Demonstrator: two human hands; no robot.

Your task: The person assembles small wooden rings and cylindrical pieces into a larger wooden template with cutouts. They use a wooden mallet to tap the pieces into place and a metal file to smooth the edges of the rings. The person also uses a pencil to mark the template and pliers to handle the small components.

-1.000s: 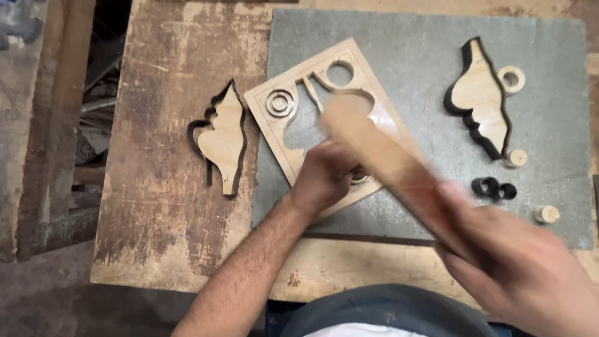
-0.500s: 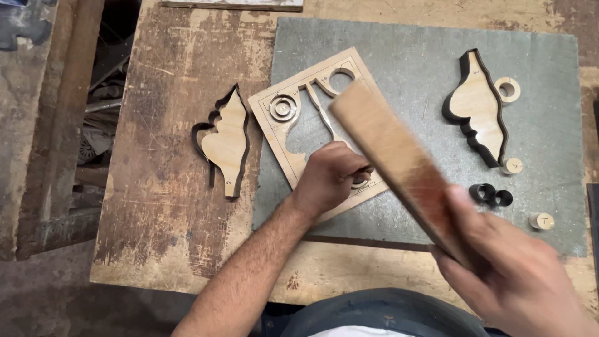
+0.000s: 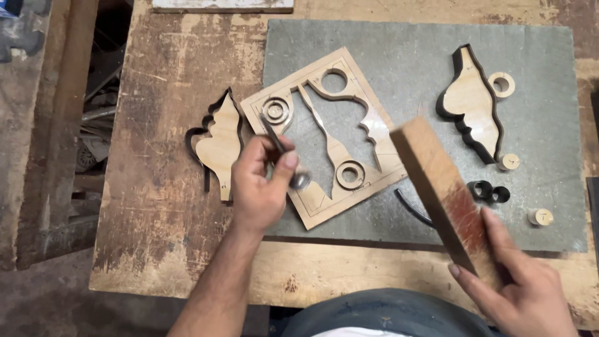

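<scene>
— While the left hand [image 3: 259, 181] hung over the bench, what did it have?

— Its fingers were curled tight around a thin dark metal tool [image 3: 282, 153], whose tip met the ringed corner of the square plywood template [image 3: 324, 134] lying on the grey mat [image 3: 412, 56].

— And the right hand [image 3: 521, 287]?

— Closed on the lower end of a long wooden block [image 3: 443, 187], which slanted up over the mat just right of the template, its top end raised.

— Anything nearby?

— One leaf-shaped cut-out [image 3: 219, 145] lay on the worn table [image 3: 162, 93] left of the template; another [image 3: 471, 112] lay on the mat, well to the right.
</scene>
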